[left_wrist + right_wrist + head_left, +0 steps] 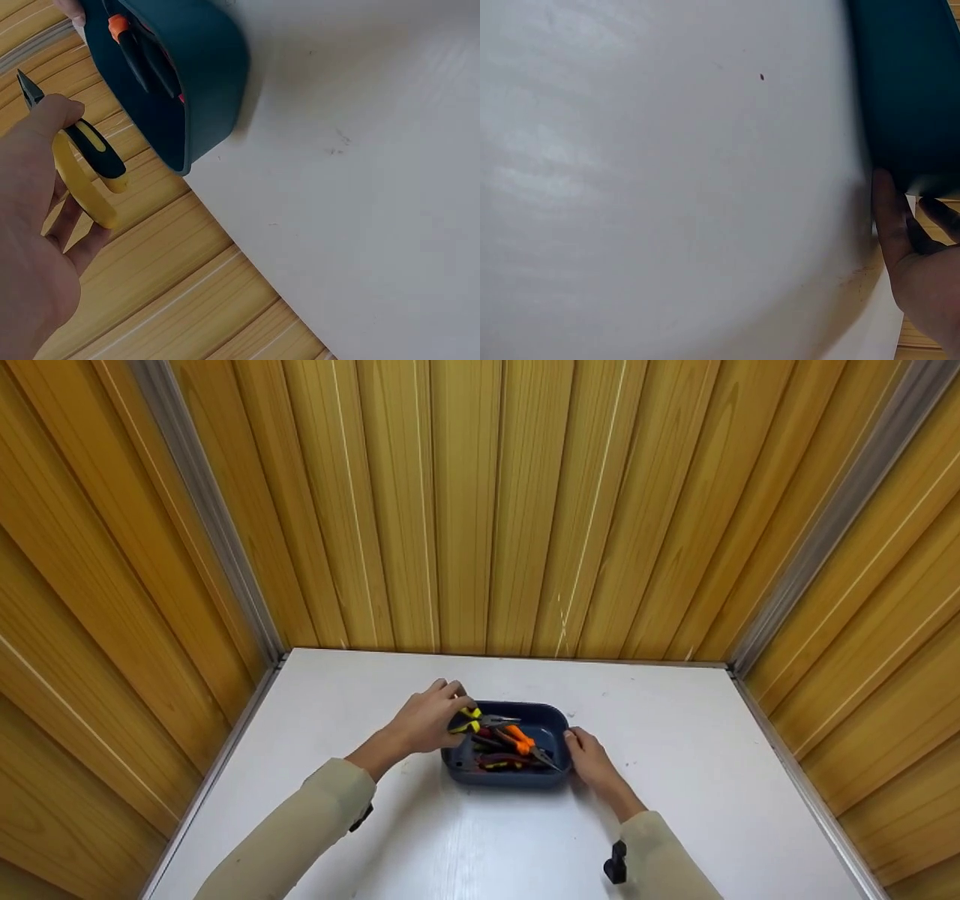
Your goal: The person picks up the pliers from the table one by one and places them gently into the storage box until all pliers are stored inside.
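My left hand (pixel 424 723) holds a pair of long-nose pliers (pixel 96 152) with yellow-and-black handles above the left part of a dark blue plastic bin (pixel 506 780). Their metal nose points to the right in the head view, over the bin. In the left wrist view, the thumb lies across the pliers near the pivot and fingertips touch the lower handle. My right hand (pixel 592 759) grips the bin's right end, thumb at the rim. Inside the bin lie orange-handled pliers (pixel 523 741) and several other hand tools, partly overlapping, some with dark red handles (pixel 495 760).
The bin stands on a white tabletop (pixel 675 780) with a few small specks on it. Yellow wood-look panels (pixel 465 510) close off the back and both sides, with grey metal strips (pixel 210 495) at the corners.
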Tool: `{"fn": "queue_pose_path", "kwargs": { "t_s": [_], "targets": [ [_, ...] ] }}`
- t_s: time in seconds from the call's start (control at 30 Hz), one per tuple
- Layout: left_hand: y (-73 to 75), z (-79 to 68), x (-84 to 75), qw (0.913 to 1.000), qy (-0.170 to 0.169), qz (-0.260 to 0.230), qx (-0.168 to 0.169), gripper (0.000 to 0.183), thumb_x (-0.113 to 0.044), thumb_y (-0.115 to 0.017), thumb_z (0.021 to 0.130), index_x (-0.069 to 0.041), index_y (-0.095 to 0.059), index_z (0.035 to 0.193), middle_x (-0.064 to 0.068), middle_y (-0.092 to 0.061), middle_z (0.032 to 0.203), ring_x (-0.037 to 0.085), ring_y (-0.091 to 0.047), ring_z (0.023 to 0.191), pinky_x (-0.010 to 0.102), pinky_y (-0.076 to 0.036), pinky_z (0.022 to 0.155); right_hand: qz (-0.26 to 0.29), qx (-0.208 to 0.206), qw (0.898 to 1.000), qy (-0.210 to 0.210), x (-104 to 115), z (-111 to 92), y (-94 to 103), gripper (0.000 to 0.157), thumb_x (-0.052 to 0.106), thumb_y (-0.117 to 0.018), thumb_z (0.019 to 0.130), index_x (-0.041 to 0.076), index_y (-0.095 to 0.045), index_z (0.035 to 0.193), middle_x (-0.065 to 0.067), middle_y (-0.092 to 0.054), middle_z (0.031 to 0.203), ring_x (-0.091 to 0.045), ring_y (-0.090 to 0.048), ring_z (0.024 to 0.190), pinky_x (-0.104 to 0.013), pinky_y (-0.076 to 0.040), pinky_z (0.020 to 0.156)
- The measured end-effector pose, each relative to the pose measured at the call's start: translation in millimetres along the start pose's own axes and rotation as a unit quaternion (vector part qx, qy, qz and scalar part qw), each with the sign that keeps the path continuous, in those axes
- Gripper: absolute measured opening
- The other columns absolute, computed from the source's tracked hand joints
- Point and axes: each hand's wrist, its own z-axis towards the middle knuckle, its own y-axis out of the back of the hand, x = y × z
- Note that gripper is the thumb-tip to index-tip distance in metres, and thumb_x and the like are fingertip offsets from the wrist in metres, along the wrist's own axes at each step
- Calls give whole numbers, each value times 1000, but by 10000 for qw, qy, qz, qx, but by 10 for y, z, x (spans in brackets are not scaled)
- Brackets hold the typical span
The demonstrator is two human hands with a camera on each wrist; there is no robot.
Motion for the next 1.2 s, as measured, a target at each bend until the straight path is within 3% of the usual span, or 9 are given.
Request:
{"fn": "queue_pose_path", "kwargs": {
  "t_s": [0.33,0.9,1.2],
  "targets": [
    [-113,48,12,10000,80,-20,-46,52,-40,-84,90,-22,-69,137,1,-58,132,20,-54,115,43,-59,80,22,22,9999,-117,-5,-18,9,37,20,-43,117,-6,-64,132,-20,-69,124,-30,-61,115,-50,-45,105],
    [-261,202,-98,9995,85,-173,-263,52,-41,-85,91,-22,-69,137,2,-58,133,22,-55,115,45,-59,77,-9,-12,9998,-205,20,-30,-1,36,21,-43,117,-4,-64,133,-19,-68,124,-28,-60,110,-46,-46,100],
    [-376,251,-138,9999,52,-50,-118,55,-37,-87,89,-22,-67,138,1,-57,134,22,-54,116,45,-59,76,-163,-40,9998,-62,20,-14,1,36,21,-44,116,-5,-65,130,-20,-69,123,-30,-62,114,-50,-46,104]
  ]
}}
